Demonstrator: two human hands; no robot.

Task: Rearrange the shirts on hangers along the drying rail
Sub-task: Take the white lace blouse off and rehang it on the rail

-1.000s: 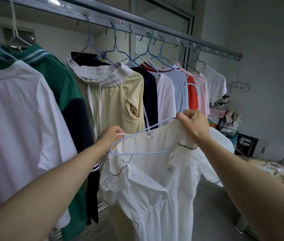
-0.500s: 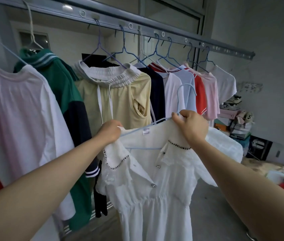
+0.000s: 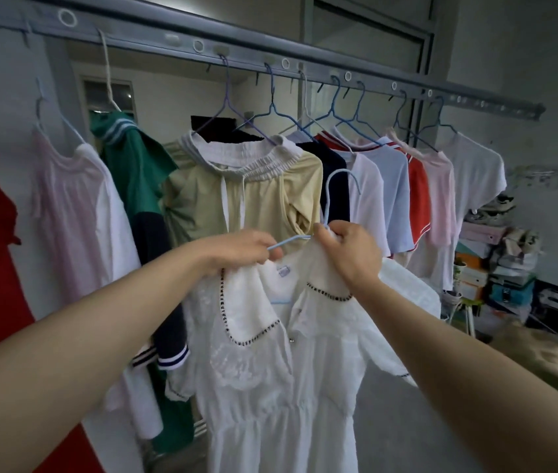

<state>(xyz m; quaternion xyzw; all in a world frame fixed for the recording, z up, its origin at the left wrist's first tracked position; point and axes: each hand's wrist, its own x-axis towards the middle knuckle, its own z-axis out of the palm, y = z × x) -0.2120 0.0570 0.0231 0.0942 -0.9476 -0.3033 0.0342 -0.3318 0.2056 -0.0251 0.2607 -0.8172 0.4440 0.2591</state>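
I have the left grip (image 3: 240,250) pinched on an arm of the blue hanger (image 3: 327,199) and the right grip (image 3: 349,254) clamped at its neck, which steadies the white shirt (image 3: 288,353) below the rail (image 3: 305,63) — hook free.

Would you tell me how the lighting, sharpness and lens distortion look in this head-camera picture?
Head view: dim, flat light, no hard shadows; the wide lens bows the drying rail and stretches the picture's edges; the white dress looks soft, its lace washed out; the stacked boxes at far right sit in gloom.
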